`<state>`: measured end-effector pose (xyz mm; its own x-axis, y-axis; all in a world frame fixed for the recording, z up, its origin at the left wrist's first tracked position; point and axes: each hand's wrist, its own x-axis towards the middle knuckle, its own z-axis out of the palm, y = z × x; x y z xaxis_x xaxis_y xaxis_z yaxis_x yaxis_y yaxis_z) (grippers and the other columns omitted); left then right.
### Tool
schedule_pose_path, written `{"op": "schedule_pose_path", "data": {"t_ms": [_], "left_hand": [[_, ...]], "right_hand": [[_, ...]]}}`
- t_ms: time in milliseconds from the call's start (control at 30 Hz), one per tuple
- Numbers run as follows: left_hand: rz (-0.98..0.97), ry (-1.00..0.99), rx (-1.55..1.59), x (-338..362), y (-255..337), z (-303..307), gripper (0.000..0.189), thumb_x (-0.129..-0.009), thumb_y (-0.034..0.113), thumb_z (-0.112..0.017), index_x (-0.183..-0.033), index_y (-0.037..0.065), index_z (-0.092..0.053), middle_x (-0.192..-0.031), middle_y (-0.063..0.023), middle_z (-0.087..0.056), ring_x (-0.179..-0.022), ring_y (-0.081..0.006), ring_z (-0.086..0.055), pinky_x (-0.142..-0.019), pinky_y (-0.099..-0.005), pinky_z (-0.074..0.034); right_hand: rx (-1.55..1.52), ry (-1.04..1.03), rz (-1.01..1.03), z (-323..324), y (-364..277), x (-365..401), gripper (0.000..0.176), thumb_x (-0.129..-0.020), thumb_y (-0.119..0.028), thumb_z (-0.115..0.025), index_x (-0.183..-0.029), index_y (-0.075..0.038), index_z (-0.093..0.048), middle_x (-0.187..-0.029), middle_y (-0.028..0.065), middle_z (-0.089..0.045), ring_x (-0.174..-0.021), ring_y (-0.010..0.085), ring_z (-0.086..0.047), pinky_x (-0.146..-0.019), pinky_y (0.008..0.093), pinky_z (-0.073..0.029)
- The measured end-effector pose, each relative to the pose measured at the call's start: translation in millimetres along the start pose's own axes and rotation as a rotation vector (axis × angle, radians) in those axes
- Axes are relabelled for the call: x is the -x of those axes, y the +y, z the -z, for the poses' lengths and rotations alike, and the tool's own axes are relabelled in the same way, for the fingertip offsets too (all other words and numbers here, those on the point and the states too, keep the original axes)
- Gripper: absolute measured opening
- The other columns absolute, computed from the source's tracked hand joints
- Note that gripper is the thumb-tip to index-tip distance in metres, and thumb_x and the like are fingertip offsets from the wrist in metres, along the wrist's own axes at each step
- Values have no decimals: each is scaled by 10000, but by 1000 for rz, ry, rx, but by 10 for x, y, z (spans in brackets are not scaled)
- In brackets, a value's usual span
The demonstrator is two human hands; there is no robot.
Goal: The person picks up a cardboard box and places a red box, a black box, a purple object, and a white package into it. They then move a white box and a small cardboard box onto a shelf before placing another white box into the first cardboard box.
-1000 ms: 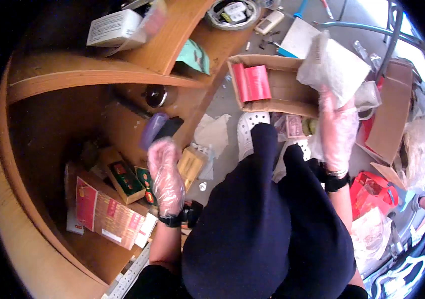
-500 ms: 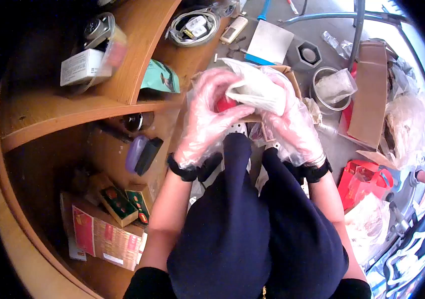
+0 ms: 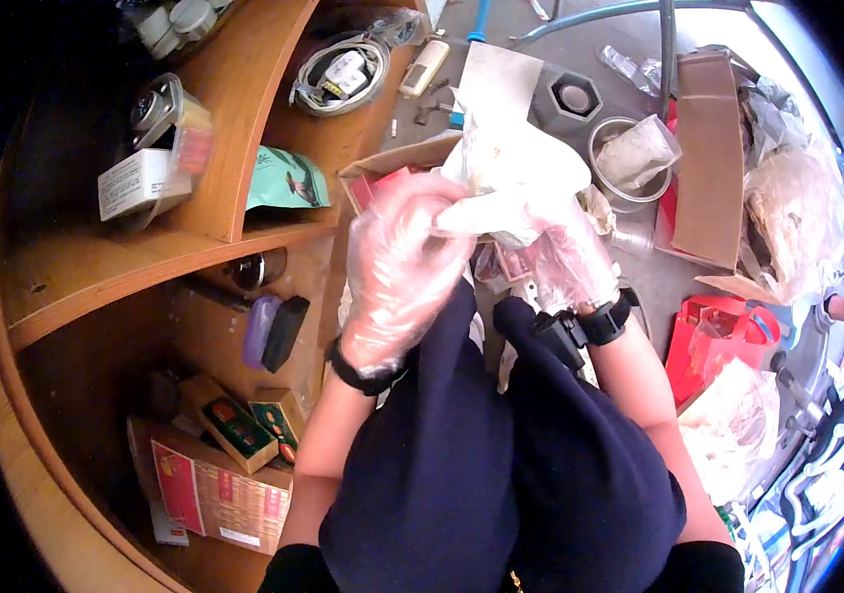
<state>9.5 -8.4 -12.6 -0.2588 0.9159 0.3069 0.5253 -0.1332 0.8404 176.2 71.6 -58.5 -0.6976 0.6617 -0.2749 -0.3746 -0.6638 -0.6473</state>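
Note:
Both my hands wear clear, loose plastic gloves, with a black band on each wrist. A thin, crumpled white plastic bag (image 3: 526, 168) is held up between them, above my knees. My left hand (image 3: 407, 267) pinches its left edge, the fingers curled together. On the other side my right hand (image 3: 575, 259) grips the bag's lower right part; its fingertips are largely hidden behind the white folds. Just beyond my left hand is an open cardboard box (image 3: 422, 155) with something red inside, partly covered by the hand and the bag.
A wooden shelf unit (image 3: 184, 232) on my left holds a coiled cable (image 3: 367, 99), a green pouch (image 3: 286, 180) and boxes. On the floor are a bowl (image 3: 602, 163), a grey hexagonal object (image 3: 547, 107), a cardboard carton (image 3: 707, 168) and a red bag (image 3: 699, 346).
The white bag is lifted and spread higher. My left hand has turned and closed at its edge; the red thing seen inside its grasp is no longer visible there. The view has shifted slightly.

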Motion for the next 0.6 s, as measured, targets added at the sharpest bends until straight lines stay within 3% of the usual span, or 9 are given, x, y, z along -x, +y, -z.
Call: {"op": "schedule_pose_path", "data": {"t_ms": [67, 100, 200, 233, 267, 333, 367, 467, 600], "left_hand": [[-203, 11, -177, 6, 75, -39, 249, -734, -7, -738, -958, 60, -650, -1064, -84, -674, -950, -316, -659, -876, -400, -530], [-242, -11, -240, 4, 108, -32, 254, -746, 21, -719, -978, 86, -638, -1036, -78, -682, -962, -304, -656, -884, -422, -521], [-408, -247, -459, -88, 227, 179, 298, -756, 56, -725, -1045, 82, -656, -1059, -112, -698, -1019, -296, -669, -949, -422, -500], [-432, -310, -502, -109, 312, 212, 232, -738, 110, -691, -964, 97, -639, -1072, -94, -701, -1044, -275, -663, -991, -440, -476], [-433, -309, -500, -136, 381, 225, 232, -738, 110, -691, -964, 97, -639, -1072, -94, -701, -1044, -275, -663, -991, -440, -476], [-519, -472, -647, -162, 487, 206, 166, -732, 123, -671, -881, 99, -601, -1088, -88, -702, -1051, -273, -652, -988, -457, -477], [-491, -526, -648, -167, 512, 165, 114, -741, 127, -643, -832, 110, -577, -1047, -90, -699, -1025, -261, -648, -988, -454, -477], [-581, -500, -749, -213, 486, 96, 121, -731, 133, -645, -822, 117, -565, -958, -86, -680, -958, -245, -651, -989, -458, -477], [-666, -391, -880, -174, 472, 103, 152, -741, 138, -673, -826, 137, -547, -844, -57, -620, -770, -200, -621, -850, -430, -499]], "right_hand": [[-23, -30, 88, -281, -163, 3, 461, -873, -282, -714, -1211, 12, -603, -1078, 64, -661, -912, 153, -607, -770, 334, -505], [85, 74, 90, -179, -71, 43, 645, -894, -449, -691, -1301, 30, -548, -1174, 117, -653, -1020, 203, -631, -858, 368, -531], [-56, -20, 160, -242, -227, 110, 860, -899, -624, -611, -1403, 54, -447, -1314, 169, -597, -1180, 258, -603, -1005, 400, -501], [-258, -350, 82, 71, -271, 90, 835, -936, -572, -572, -1485, 16, -347, -1477, 169, -472, -1329, 269, -501, -1147, 418, -379], [-255, -181, -48, 45, -429, 107, 757, -937, -490, -622, -1439, 36, -413, -1405, 159, -542, -1274, 250, -555, -1093, 396, -443], [297, -162, -74, 5, -686, -4, 654, -921, -381, -682, -1373, 50, -485, -1305, 133, -616, -1161, 216, -633, -1004, 339, -518], [166, -148, -162, -125, -698, -105, 487, -892, -275, -732, -1257, 20, -601, -1135, 89, -690, -967, 159, -682, -831, 274, -565], [603, -5, -129, -319, -748, -95, 282, -927, -163, -706, -1154, -8, -643, -1036, 42, -695, -895, 99, -656, -797, 250, -536], [693, 103, 122, -281, -654, -160, 271, -963, -248, -659, -1110, -21, -664, -984, 32, -705, -824, 90, -652, -725, 244, -527]]}}
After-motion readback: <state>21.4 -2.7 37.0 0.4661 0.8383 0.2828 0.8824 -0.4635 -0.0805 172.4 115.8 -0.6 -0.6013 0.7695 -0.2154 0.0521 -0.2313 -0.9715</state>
